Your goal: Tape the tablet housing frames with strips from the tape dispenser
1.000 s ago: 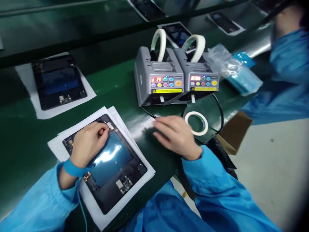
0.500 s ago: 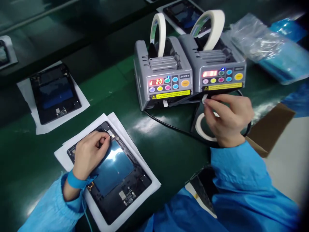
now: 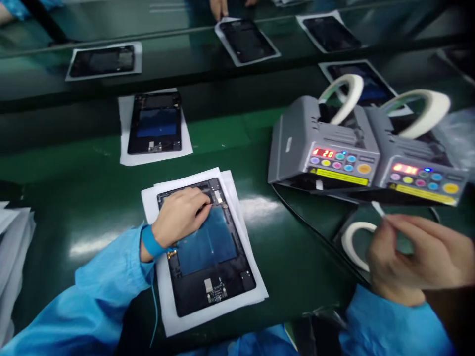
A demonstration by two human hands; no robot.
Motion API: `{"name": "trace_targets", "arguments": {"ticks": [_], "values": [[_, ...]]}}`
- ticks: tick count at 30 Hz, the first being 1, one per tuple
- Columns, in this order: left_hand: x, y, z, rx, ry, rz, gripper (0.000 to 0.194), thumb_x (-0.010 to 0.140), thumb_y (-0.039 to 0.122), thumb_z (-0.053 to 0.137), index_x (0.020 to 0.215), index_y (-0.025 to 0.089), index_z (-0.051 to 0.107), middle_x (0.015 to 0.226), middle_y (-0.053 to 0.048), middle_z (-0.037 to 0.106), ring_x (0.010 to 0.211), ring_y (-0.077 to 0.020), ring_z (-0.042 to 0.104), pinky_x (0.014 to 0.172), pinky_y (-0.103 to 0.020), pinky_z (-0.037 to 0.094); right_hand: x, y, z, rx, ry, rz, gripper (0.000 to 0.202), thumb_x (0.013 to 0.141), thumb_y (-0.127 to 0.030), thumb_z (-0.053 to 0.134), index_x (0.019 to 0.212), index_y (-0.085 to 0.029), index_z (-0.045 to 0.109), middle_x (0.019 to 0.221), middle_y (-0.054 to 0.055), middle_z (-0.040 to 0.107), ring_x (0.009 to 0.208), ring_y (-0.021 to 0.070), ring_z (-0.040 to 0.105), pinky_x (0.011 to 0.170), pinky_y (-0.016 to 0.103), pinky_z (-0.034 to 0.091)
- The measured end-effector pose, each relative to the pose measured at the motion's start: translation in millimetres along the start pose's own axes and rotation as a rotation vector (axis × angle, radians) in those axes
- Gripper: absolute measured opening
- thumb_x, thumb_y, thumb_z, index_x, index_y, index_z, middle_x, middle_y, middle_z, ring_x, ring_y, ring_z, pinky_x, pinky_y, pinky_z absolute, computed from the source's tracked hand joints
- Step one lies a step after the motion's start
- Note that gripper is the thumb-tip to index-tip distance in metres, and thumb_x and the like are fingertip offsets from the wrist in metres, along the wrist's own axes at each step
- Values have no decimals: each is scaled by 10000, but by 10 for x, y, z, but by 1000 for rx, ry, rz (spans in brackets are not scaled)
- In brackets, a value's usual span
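An opened tablet (image 3: 237,269) lies on white paper sheets (image 3: 166,316), showing a blue-filmed battery (image 3: 208,242) and a small circuit board (image 3: 216,291). My left hand (image 3: 183,212), with a blue band at its wrist, rests on the tablet's upper part. Its fingers are curled closed; whatever they hold, if anything, is hidden. Over on the right, my right hand (image 3: 415,252) pinches a short white strip of tape (image 3: 378,208) between thumb and forefinger. The strip sticks up just below two grey tape dispensers (image 3: 297,143), apart from them.
Another opened tablet (image 3: 156,121) lies on paper beyond mine. Several more stand along the back line, one near another person's hand (image 3: 218,7). A loose tape roll (image 3: 352,242) and a black cable (image 3: 308,222) lie below the dispensers. White sheets (image 3: 15,267) are stacked at left.
My right hand has drawn the tape strip down and away from the right dispenser. My left hand stays on the tablet. The view has swung left and up.
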State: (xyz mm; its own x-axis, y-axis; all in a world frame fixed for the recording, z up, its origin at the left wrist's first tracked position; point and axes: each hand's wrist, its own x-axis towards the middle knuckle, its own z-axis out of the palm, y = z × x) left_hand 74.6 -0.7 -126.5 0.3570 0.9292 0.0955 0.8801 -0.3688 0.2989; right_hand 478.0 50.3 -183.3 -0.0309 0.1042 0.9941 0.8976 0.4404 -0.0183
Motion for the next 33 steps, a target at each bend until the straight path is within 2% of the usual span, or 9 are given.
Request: {"name": "trace_targets", "arguments": {"ticks": [2, 3, 6, 8, 10, 14, 18, 24, 33], "values": [[-224, -88, -106, 34, 33, -7, 191, 901, 271, 471, 903, 167, 631, 881, -59, 646, 832, -188, 593, 760, -312, 475, 156, -290, -61, 39, -131, 41, 71, 691, -407, 643, 648, -351, 653, 452, 28, 562, 340, 173, 477, 338, 313, 332], [-349, -144, -153, 39, 61, -28, 188, 900, 279, 481, 922, 162, 627, 904, -67, 644, 852, -194, 591, 775, -321, 484, 256, -466, -100, 66, -279, 54, 51, 684, -341, 666, 729, -365, 668, 532, 22, 617, 408, 196, 542, 381, 329, 397], [-677, -331, -219, 69, 116, -75, 199, 885, 299, 524, 977, 148, 615, 992, -99, 624, 919, -223, 578, 812, -354, 495, 565, -1046, -103, 294, -655, -75, 281, 687, -129, 690, 904, -305, 657, 742, 22, 696, 624, 183, 643, 539, 294, 504], [-808, -437, -186, 87, 112, -81, 234, 880, 312, 529, 1030, 149, 605, 1041, -117, 602, 952, -245, 570, 818, -376, 499, 696, -1426, 52, 486, -870, -163, 241, 740, -114, 668, 947, -232, 635, 849, 37, 704, 720, 168, 647, 624, 283, 519], [-862, -499, -121, 83, 107, -95, 279, 877, 316, 522, 1099, 159, 588, 1104, -132, 576, 1005, -270, 559, 837, -401, 496, 724, -1782, 310, 596, -995, -237, 153, 813, -155, 611, 955, -206, 635, 885, 22, 700, 743, 144, 636, 648, 265, 502], [-854, -527, -27, 84, 76, -110, 366, 878, 300, 505, 1213, 157, 541, 1233, -150, 529, 1090, -301, 524, 887, -445, 470, 570, -2392, 869, 659, -1067, -303, 175, 904, -209, 492, 965, -187, 655, 901, 17, 688, 741, 116, 620, 616, 237, 446], [-860, -531, -18, 115, 54, -73, 338, 893, 305, 481, 1195, 178, 565, 1255, -132, 534, 1061, -301, 530, 824, -436, 480, 413, -2757, 1200, 649, -1106, -266, 213, 922, -228, 461, 959, -175, 663, 903, 29, 678, 758, 119, 616, 615, 240, 429], [-882, -524, -29, 101, 84, -73, 317, 885, 269, 478, 1165, 173, 592, 1200, -131, 572, 1023, -291, 543, 749, -403, 478, 349, -2832, 1297, 650, -1056, -287, 167, 898, -213, 503, 894, -178, 666, 861, 6, 687, 729, 115, 606, 602, 247, 413], [-873, -534, -5, 62, 77, -87, 323, 876, 264, 492, 1171, 179, 593, 1224, -126, 561, 1040, -295, 533, 780, -416, 476, 331, -2803, 1291, 669, -1016, -306, 123, 880, -213, 545, 897, -179, 662, 883, -7, 692, 727, 115, 601, 607, 247, 408]]}}
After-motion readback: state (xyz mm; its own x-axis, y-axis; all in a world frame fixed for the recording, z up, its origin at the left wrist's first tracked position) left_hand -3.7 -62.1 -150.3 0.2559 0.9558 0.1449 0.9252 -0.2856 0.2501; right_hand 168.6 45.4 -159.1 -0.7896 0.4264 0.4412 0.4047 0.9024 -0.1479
